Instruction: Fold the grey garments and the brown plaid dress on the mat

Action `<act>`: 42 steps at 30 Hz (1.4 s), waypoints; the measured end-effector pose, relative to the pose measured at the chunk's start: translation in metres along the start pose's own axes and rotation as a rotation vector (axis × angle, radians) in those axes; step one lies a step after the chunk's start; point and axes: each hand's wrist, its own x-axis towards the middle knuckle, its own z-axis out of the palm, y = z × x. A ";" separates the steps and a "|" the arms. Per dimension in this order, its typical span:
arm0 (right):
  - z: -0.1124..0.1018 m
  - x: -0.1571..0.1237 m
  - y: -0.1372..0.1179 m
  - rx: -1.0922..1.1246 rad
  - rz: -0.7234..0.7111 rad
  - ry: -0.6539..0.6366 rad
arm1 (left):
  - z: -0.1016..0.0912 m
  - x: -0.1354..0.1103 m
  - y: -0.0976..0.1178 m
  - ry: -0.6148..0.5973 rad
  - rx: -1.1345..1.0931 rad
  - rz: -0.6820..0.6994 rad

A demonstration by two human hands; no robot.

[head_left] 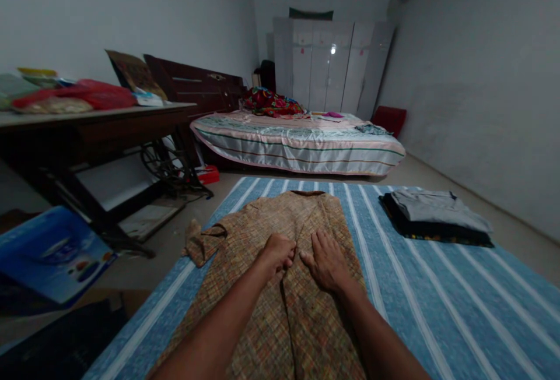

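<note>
A brown checked long garment (254, 287), with a collar at its far end, lies spread over a blue and white striped cloth (394, 292). One sleeve sticks out to the left; on the right side no sleeve shows. My left hand (280, 253) is closed at the garment's front opening, its fingers pinching the edge of the fabric. Flat on the cloth just right of that opening rests my right hand (326, 260), its fingers stretched out and the thumb apart. Below my hands the opening's edges part in a dark line.
Folded clothes, grey over black (437, 214), are stacked at the right. Left stand a treadle sewing table (87, 126) and a blue box (55, 254). Beyond is a bed (301, 147) with a red floral blanket (273, 102); a white wardrobe (324, 65) stands behind.
</note>
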 end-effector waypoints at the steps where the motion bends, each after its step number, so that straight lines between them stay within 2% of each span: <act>1: 0.000 0.000 0.000 0.011 0.001 0.005 | 0.000 0.003 0.001 -0.034 -0.039 -0.033; 4: 0.001 0.000 0.000 0.044 0.002 0.014 | -0.001 0.008 0.004 -0.118 -0.096 -0.079; 8: 0.001 0.001 0.000 0.057 -0.002 -0.001 | -0.001 0.010 0.007 -0.182 -0.153 -0.067; 15: -0.004 0.004 0.001 0.104 0.038 0.028 | 0.005 0.012 0.010 -0.043 -0.183 0.042; 19: -0.003 0.005 0.002 0.103 0.045 0.050 | 0.006 0.009 0.011 -0.019 -0.173 0.068; 25: -0.002 0.005 0.003 0.093 0.037 0.038 | 0.005 0.002 0.011 -0.097 -0.113 0.045; 29: -0.003 0.005 0.003 0.087 0.011 0.034 | 0.005 0.004 0.009 -0.095 -0.063 0.051; 36: -0.006 0.005 0.001 0.066 0.012 -0.028 | 0.000 -0.001 0.002 -0.162 0.026 0.027; 42: -0.009 0.003 0.000 0.081 0.019 -0.014 | -0.005 -0.007 -0.005 -0.200 0.214 -0.029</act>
